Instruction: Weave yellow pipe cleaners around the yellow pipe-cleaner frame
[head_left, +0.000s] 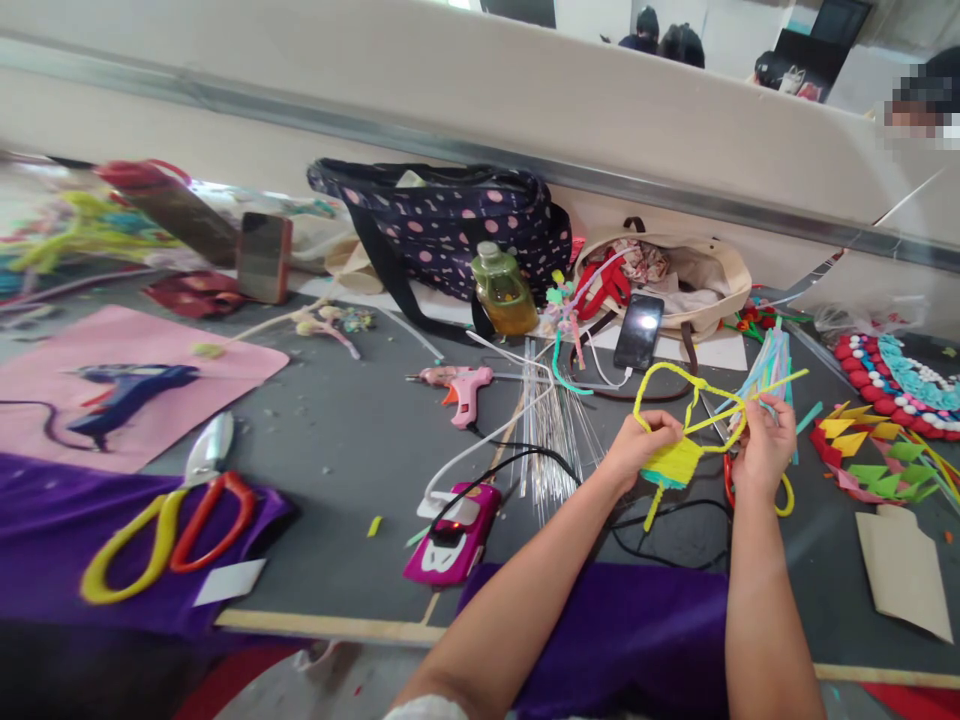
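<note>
My left hand (pixel 651 442) pinches the left side of a yellow pipe-cleaner figure (pixel 676 462). The figure has two loops at the top, a flat wound body with a teal lower edge, and a short stem hanging below. At its right loop, my right hand (pixel 766 435) grips a straight yellow pipe cleaner (pixel 787 384), whose free end sticks out to the upper right. Partly hidden behind my right hand lies a pair of scissors with a red and a yellow handle (pixel 784 496). A bundle of pastel pipe cleaners (pixel 772 365) lies just beyond.
Left of my arms are a magenta power strip (pixel 454 540), a pink glue gun (pixel 466 390) and silvery wires (pixel 551 440). Farther left lie large scissors (pixel 214 450) and a blue glue gun (pixel 135 390). Bags, a bottle (pixel 504 290) and a phone (pixel 639 332) stand along the partition.
</note>
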